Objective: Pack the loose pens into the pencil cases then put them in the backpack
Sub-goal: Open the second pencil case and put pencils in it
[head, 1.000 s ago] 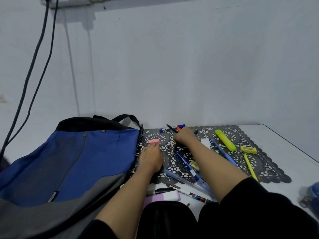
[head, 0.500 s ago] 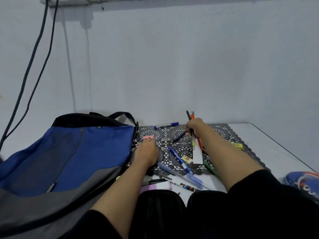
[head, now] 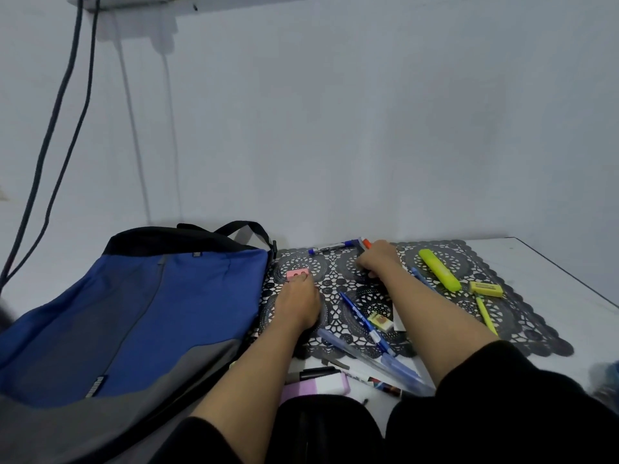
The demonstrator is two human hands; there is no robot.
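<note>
My right hand [head: 378,261] is closed around a few pens at the back of the black lace mat [head: 522,326]; an orange tip [head: 367,243] and a dark tip poke out above the fist. My left hand [head: 298,304] lies flat on the mat, fingertips touching a pink eraser [head: 297,273]. Loose on the mat are a blue pen [head: 360,319], a blue marker [head: 330,246], a yellow highlighter [head: 439,270] and a thin yellow-green pen [head: 486,314]. The blue and grey backpack [head: 150,313] lies on the left. A black pencil case [head: 321,426] sits between my forearms.
A yellow eraser [head: 485,288], a small boxed eraser [head: 380,321], a clear blue pen [head: 378,361] and a purple-white block [head: 315,386] lie around my arms. A blurred blue case [head: 607,380] is at the right edge. The wall stands close behind; cables [head: 57,128] hang at left.
My right hand, which held the pens raised half a second ago, has come down onto the mat with them still in its grip. My left hand stays by the pink eraser.
</note>
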